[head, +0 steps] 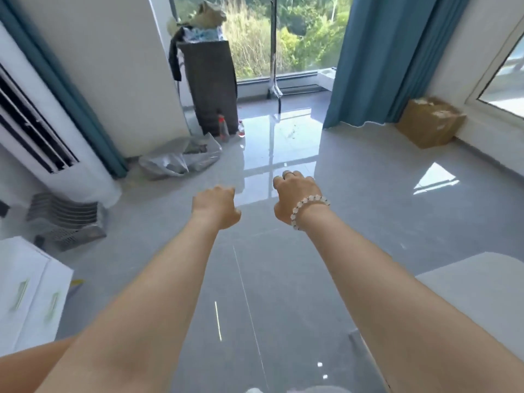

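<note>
Both my arms stretch straight out over a glossy grey tiled floor (354,194). My left hand (217,207) hangs in mid-air with its fingers curled under, and nothing shows in it. My right hand (296,194) is level with it, a little to the right, also with curled fingers and nothing in its grasp. A ring sits on one right finger and a white bead bracelet (307,209) circles the right wrist. The two hands are apart and touch nothing.
A tall dark hamper (212,89) heaped with clothes stands by the window. Plastic bags (181,158) and bottles (224,129) lie near it. A white air conditioner (42,143), grey racks (65,222) and a white cabinet (28,290) are left. Blue curtain (377,61) and cardboard box (431,123) are right.
</note>
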### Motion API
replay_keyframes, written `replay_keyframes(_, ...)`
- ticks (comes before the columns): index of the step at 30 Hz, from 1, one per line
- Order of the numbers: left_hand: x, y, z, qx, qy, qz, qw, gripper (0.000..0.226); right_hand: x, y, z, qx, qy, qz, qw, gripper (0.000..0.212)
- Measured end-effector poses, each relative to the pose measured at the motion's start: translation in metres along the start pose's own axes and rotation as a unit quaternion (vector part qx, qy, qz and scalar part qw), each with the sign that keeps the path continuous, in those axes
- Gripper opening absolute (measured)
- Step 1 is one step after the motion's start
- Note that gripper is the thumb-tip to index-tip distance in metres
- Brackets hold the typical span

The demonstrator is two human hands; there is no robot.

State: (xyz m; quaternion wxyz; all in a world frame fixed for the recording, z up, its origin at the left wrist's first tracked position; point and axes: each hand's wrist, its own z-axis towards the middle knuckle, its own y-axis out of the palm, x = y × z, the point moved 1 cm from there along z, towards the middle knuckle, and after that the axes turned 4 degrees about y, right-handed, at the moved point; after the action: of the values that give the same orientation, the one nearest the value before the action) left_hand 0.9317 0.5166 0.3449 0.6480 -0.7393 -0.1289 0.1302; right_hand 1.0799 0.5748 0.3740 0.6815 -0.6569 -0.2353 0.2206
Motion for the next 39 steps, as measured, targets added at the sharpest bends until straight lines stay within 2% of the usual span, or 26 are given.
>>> replay_keyframes(10, -0.148, -0.01, 0.022, 0.017, -0.121, 0.023, 0.992, 0.036, -0.133, 0.005, 0.119, 0.0, -0.142, 0.036, 0.989, 0.034)
replay_keyframes(17, -0.229, -0.009, 0.026, 0.031, -0.237, 0.019, 0.971, 0.033, -0.221, 0.004, 0.19, -0.005, -0.275, 0.044, 0.96, 0.039)
replay_keyframes(27, -0.314, -0.029, 0.044, 0.068, -0.417, -0.012, 0.906, 0.034, -0.323, -0.029, 0.281, 0.004, -0.451, 0.037, 0.892, 0.036)
replay_keyframes(32, -0.331, -0.016, 0.038, 0.043, -0.491, -0.033, 0.87, 0.034, -0.372, -0.02, 0.297, -0.01, -0.519, 0.023, 0.855, 0.028)
replay_keyframes(39, -0.373, 0.013, 0.013, -0.005, -0.551, -0.043, 0.833, 0.034, -0.436, 0.003, 0.306, -0.04, -0.581, -0.002, 0.813, 0.03)
